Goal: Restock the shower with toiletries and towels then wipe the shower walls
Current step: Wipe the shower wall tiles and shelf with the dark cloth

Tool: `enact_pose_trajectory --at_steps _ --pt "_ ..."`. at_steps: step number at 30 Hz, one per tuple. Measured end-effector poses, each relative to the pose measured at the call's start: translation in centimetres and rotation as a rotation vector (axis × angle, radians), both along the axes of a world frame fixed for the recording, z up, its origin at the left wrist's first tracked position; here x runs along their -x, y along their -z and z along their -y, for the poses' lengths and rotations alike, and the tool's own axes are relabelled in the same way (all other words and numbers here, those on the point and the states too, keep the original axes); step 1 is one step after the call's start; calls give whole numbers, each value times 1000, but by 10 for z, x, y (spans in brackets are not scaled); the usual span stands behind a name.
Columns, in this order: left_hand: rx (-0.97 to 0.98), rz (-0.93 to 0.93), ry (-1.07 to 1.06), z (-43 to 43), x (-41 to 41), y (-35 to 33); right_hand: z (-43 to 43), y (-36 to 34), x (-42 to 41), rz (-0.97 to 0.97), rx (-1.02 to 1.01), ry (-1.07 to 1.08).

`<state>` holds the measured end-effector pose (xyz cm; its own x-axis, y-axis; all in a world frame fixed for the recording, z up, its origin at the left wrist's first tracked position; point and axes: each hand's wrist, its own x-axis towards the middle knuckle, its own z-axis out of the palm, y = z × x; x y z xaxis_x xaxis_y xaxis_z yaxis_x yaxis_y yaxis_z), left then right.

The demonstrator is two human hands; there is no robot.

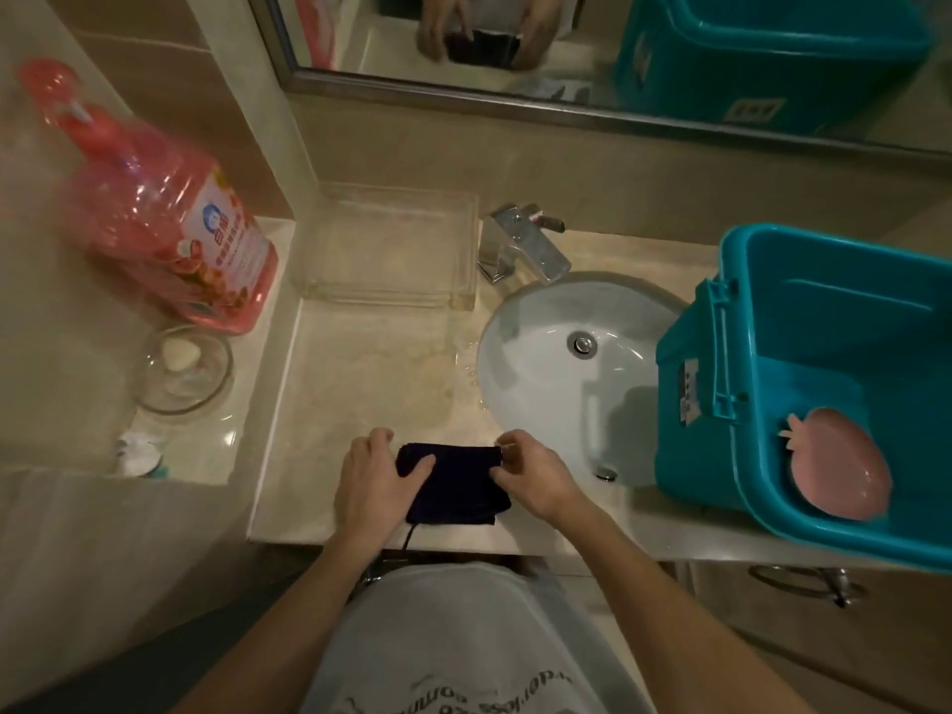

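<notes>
Hands folding a small dark navy cloth at the front edge of the beige marble desk.

Head view: the left hand presses flat on the cloth's left side while the right hand pinches its right edge, the two apart. The cloth lies close to the desk's lip with a thread dangling over, so a careless tug could drag it off. The white oval sink just beside could wet it; the teal plastic bin overhangs the basin.

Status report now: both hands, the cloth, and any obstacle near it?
Left hand flat on dark folded cloth, right hand pinching its right edge. Cloth lies on counter, front edge. Sink and teal bin to the right, not touching.
</notes>
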<state>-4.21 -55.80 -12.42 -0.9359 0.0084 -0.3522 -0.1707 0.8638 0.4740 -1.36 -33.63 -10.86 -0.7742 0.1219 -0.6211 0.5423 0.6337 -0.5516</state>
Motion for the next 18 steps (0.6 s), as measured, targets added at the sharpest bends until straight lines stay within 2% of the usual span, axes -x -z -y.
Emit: enact_pose_trajectory --at_steps 7,9,12,15,18 --pt "43 207 11 -7 18 0 17 11 25 156 -68 10" --pt "55 214 33 -5 21 4 18 10 26 171 -85 -20" --pt "45 129 87 -4 24 9 21 7 22 100 -74 -12" --pt "-69 107 123 -7 23 9 25 3 12 54 19 52" --pt "-307 222 110 -10 20 8 21 -1 -3 18 114 164"
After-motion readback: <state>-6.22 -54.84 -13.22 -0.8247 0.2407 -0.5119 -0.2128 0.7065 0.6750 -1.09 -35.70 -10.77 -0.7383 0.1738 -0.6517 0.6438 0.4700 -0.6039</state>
